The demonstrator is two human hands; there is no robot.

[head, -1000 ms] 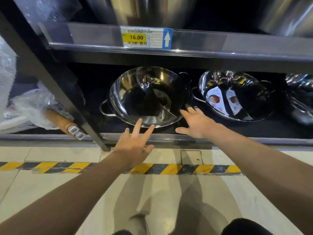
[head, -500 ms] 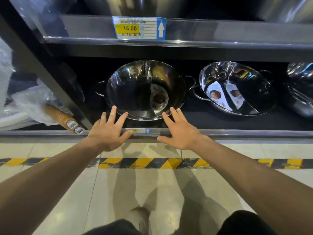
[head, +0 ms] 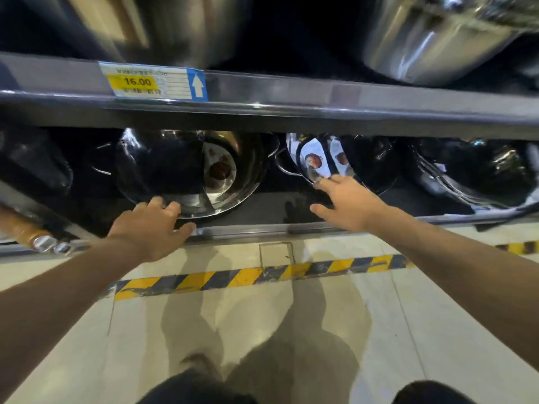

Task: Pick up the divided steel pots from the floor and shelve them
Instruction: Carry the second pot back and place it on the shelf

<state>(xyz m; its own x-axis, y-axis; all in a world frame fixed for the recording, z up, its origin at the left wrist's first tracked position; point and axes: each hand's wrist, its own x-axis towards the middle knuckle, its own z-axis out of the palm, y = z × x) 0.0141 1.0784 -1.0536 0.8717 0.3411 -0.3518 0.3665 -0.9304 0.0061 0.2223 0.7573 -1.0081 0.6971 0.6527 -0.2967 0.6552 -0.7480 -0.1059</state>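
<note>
A divided steel pot (head: 192, 173) leans on the bottom shelf (head: 262, 228), its partition running down the middle and a round label in its right half. My left hand (head: 151, 228) rests at the shelf lip with fingertips touching this pot's front rim, holding nothing. To the right stands a second divided pot (head: 364, 158) with pictured labels inside. My right hand (head: 347, 202) reaches over the shelf, fingers spread, its fingertips at that pot's near rim by the handle. A third steel pot (head: 478, 173) lies at the far right of the shelf.
The upper shelf rail (head: 291, 94) carries a yellow 16.00 price tag (head: 151, 81); large steel pots (head: 431, 39) stand above it. A wooden-handled utensil (head: 32, 231) lies at lower left. Yellow-black hazard tape (head: 256, 275) crosses the tiled floor in front of the shelf.
The view has risen and tilted, so the upper rail hides the pots' tops. My right hand moved right from the first pot to the second pot's rim. My left hand stays at the first pot.
</note>
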